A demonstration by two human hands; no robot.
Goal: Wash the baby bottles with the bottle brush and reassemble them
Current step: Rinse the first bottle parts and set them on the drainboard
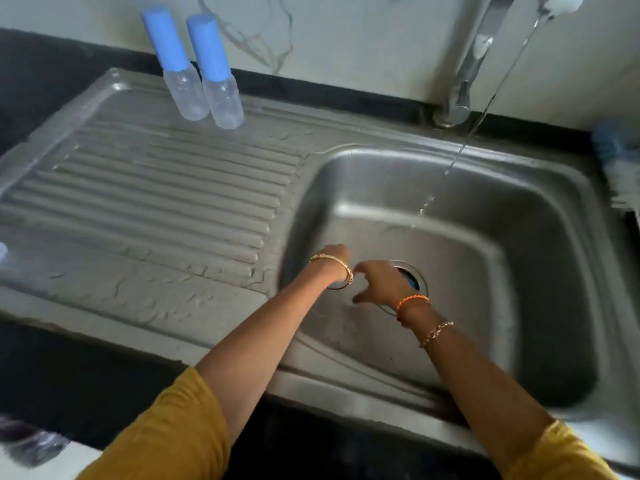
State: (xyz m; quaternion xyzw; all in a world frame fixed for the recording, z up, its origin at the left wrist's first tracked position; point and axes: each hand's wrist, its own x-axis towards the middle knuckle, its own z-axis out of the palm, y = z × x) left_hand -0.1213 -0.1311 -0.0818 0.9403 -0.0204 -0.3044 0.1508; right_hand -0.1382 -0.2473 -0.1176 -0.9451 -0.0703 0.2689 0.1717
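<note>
Two clear baby bottles with tall blue caps, one [180, 64] beside the other [218, 74], stand assembled at the back of the steel drainboard [145, 202]. A bottle brush [618, 168] with blue and white bristles lies at the sink's right rim, blurred. Both my hands are low in the sink basin [502, 271]. My left hand [334, 256] points down into the basin, its fingers hidden behind the wrist. My right hand [379, 282] hovers over the drain [414, 278] with thumb and fingers spread, holding nothing I can see. Something blue shows in the drain.
A thin stream of water [460, 150] falls from the tap [471, 64] at the back right into the basin, beyond my hands. Black countertop [52, 375] surrounds the sink. A blurred object [31, 441] lies at the lower left corner.
</note>
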